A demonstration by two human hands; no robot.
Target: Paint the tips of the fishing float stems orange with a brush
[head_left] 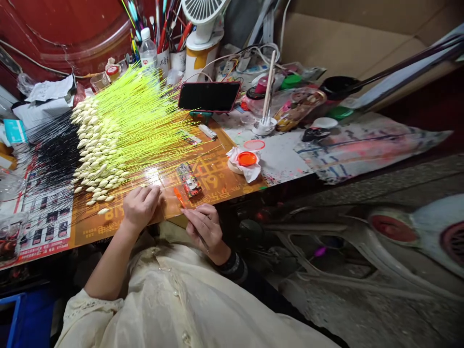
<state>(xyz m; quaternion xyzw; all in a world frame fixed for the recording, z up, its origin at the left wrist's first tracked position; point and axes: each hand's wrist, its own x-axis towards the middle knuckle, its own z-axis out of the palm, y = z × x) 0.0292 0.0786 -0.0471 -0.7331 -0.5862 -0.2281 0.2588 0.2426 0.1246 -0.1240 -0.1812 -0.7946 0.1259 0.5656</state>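
Orange-tipped tool in right hand, left hand curled beside the pale pods

Left to right: black strands (60, 150) fan out at far left. Next, a heap of pale pods (96, 145), with yellow-green stems (145, 113) spreading from it across the table, tips toward the back.

Left hand (141, 205) rests at the table's near edge, just beside the lower pods. Fingers drawn together; can't tell whether a thin stem is pinched inside.

Orange-tipped tool (179, 197), likely a brush, sits between the hands, tip end over the orange printed sheet (221, 188), just beside a paint-smeared block (189, 180). Can't tell if the tip touches the sheet.

Right hand (205, 227) is clamped on the tool, thumb and fingers pinching the handle, shaft running back under the palm.

Further right, an open pot of orange paint (247, 158) sits on crumpled white tissue, apart from both hands.

Step, as judged: colour-work, tool loaded or stained orange, tip not on any pod. Next move calls for a light, steady pinch on the handle, the tip kept off the loose stems, and left fingers held still.
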